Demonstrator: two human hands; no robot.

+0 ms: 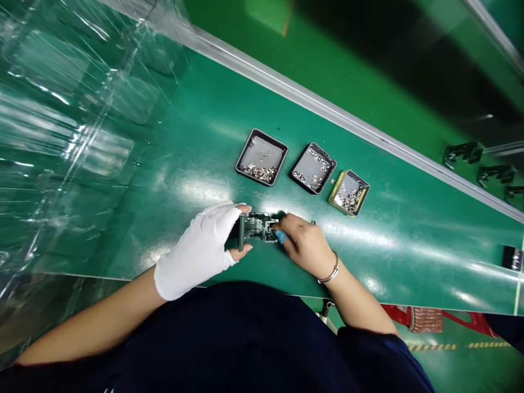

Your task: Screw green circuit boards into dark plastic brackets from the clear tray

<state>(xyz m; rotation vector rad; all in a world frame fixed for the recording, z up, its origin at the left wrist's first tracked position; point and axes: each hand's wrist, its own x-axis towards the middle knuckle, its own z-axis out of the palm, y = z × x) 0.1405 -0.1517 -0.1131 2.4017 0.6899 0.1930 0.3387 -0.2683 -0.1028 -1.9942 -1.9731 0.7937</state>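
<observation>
Your left grip (200, 243) clasps the green part (256, 227); your right grip (306, 240), closure indeterminable, touches its three-o'clock end. Trays (254, 156): twelve to two o'clock.

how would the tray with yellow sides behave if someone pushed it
The yellow-sided tray would probably slide rather than tip, since it looks low and broad on a glossy green tabletop. The small metal parts seem to lie loose inside, so they may shift or rattle.
</observation>
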